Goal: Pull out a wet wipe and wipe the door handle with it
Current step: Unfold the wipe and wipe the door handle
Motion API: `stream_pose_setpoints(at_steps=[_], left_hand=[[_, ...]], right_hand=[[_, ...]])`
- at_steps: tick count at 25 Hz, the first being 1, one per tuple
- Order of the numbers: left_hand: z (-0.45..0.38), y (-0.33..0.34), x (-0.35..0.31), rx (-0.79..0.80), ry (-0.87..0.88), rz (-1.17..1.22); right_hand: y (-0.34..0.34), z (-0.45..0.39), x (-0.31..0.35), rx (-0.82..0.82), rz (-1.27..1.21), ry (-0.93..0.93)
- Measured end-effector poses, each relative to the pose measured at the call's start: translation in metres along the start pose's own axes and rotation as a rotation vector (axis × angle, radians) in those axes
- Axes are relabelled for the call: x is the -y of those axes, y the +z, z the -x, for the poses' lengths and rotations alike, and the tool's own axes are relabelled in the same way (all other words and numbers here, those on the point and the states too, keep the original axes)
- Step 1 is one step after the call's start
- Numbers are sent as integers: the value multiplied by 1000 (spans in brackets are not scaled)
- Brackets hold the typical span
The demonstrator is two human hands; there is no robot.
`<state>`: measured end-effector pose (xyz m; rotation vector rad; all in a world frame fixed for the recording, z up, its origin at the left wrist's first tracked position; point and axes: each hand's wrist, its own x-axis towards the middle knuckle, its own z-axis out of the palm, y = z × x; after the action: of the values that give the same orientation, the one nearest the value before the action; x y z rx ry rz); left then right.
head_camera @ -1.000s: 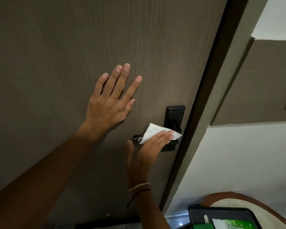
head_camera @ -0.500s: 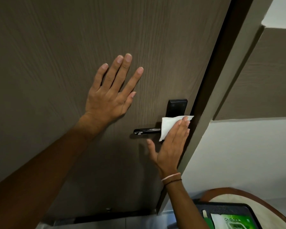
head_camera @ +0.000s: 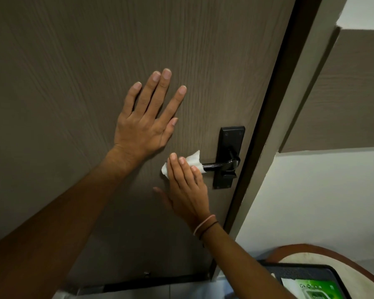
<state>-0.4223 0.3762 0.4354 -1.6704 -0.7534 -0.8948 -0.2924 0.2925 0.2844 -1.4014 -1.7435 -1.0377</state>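
Brown door (head_camera: 73,83) fills frame. Left hand (head_camera: 143,124) centre, flat on door, fingers spread, holding nothing. Right hand (head_camera: 186,188) below it – fingers pressing white wet wipe (head_camera: 193,159) over free end of black handle (head_camera: 216,166), centre-right. Wipe pack (head_camera: 311,290) bottom right.

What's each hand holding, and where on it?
Right hand: the white wet wipe, pressed under its fingers against the black lever door handle's free end. Left hand: nothing, flat on the door.

White wet wipe (head_camera: 191,161), crumpled, draped over the left free end of black lever door handle (head_camera: 216,164). Handle horizontal, on tall black backplate near door's right edge.
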Motion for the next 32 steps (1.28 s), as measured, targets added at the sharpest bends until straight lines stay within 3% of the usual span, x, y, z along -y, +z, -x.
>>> stream_pose_setpoints(at_steps=[3,9,16,20,26,32], left_hand=[[1,0,2,0,-4,2],[2,1,1,2,-6,-1],[2,2,0,6,-13,12],[2,2,1,22,-16,18],[0,3,-1,26,-21,9],[3,4,1,19,-2,-22]], right_hand=[[-1,8,-32,27,-23,-157],[-16,41,-98,71,1,33],[-18,12,-75,-5,-132,197],[-25,-16,-59,-14,-52,122],[-26,-18,-26,97,-127,-14],[-3,-2,-29,-3,36,-220]])
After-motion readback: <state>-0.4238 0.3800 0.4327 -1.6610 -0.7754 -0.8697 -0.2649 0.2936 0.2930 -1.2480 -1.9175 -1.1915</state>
